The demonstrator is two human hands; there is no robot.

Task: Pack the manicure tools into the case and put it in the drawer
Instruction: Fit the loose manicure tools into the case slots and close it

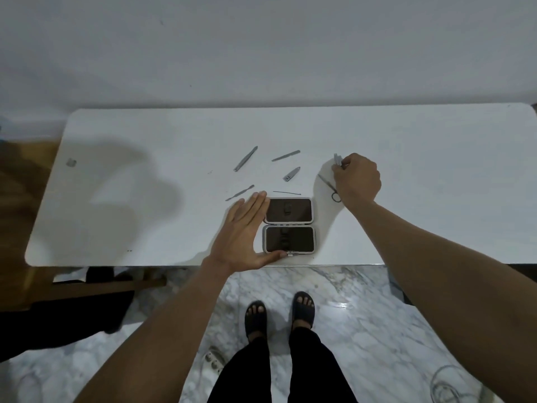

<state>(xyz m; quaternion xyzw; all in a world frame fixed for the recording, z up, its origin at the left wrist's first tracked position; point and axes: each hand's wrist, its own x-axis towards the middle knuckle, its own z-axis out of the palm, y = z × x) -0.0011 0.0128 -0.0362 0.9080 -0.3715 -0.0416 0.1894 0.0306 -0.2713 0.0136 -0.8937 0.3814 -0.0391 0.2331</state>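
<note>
A person stands at a white bench (406, 184), seen from above. The open case (289, 225) lies near the front edge, its two dark halves one behind the other. The left hand (247, 231) lies flat and spread against the case's left side, fingers straight, holding nothing.

The right hand (359, 177) is closed in a pinch around a small metal tool (337, 159), seemingly nail clippers, its tip poking out past the fingers, to the right of the case and further back. The scissors (329, 187) lie just under this hand, long axis slanting from back-left to front-right, loops towards the person.

Judging from this, the held tool must travel left and towards the person to reach the case.

Five more tools lie loose behind the case: tweezers (245, 159), a file (286, 155), a short blade (291, 173), a pusher (239, 192) and a thin pick (286, 193), all nearer the left hand. No drawer is visible.
</note>
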